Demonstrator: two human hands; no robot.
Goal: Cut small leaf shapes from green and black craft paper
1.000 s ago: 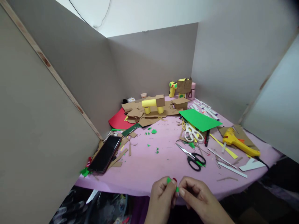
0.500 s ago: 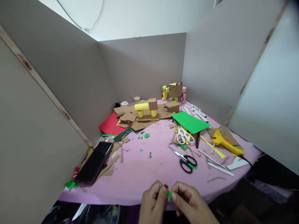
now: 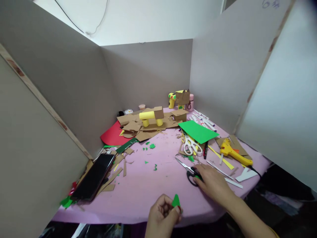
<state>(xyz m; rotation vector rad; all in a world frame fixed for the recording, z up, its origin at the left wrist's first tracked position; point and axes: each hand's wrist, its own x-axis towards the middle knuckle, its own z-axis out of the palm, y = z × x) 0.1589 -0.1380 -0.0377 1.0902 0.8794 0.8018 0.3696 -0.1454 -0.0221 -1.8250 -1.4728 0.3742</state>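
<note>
My left hand (image 3: 164, 213) is at the table's front edge, thumb and fingers pinching a small green paper piece (image 3: 176, 200) that points upward. To the right, my right hand (image 3: 210, 180) has its fingers and thumb on the black handles of the scissors (image 3: 190, 177). Their blades lie on the cloth, pointing to the back left. Part of the handles is hidden under my fingers, and a bit of green paper shows through a loop. White-handled scissors (image 3: 192, 145) lie just behind. Small green cut-outs (image 3: 152, 146) are scattered mid-table.
A yellow glue gun (image 3: 234, 152), green sheet (image 3: 198, 131) and markers (image 3: 204, 119) lie on the right. A phone (image 3: 95, 177) rests on cardboard scraps at left. Toward the back stands a yellow tube figure with a cardboard head (image 3: 150, 116). Grey panels (image 3: 148, 72) enclose the table.
My right hand has left the green paper piece and reached forward and right to the black-handled scissors. My left hand keeps the paper piece. The view has shifted slightly.
</note>
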